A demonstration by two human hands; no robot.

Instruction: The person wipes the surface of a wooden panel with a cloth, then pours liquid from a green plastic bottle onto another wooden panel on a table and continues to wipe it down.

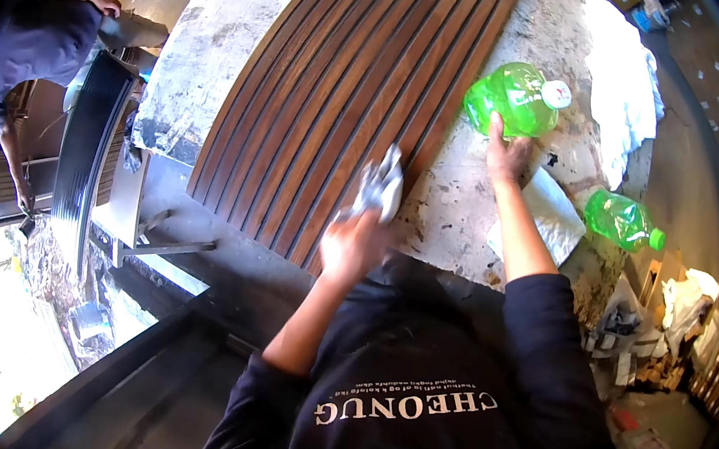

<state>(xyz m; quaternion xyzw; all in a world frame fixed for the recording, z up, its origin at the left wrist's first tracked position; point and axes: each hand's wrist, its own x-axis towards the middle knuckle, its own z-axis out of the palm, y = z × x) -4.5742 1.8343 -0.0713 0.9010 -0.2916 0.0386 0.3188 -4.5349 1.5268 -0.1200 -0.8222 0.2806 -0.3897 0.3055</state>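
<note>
My left hand (352, 247) is closed on a crumpled whitish cloth (381, 188), held at the near right edge of a brown slatted panel (339, 89). The panel has long wood-grain ribs with dark grooves between them. On its right, my right hand (507, 155) is at the near side of a large clear green bottle (507, 97) with a white cap. The thumb lies against the bottle and the other fingers are curled, partly hidden. A folded white cloth (553, 218) lies beside my right forearm.
A smaller green bottle (617, 220) lies at the worktable's (452, 226) right side, and a white cloth (620, 90) hangs over its far right edge. On the left, another person (42, 55) stands by a dark ribbed panel (89, 149). Bags and scraps (676, 323) sit at lower right.
</note>
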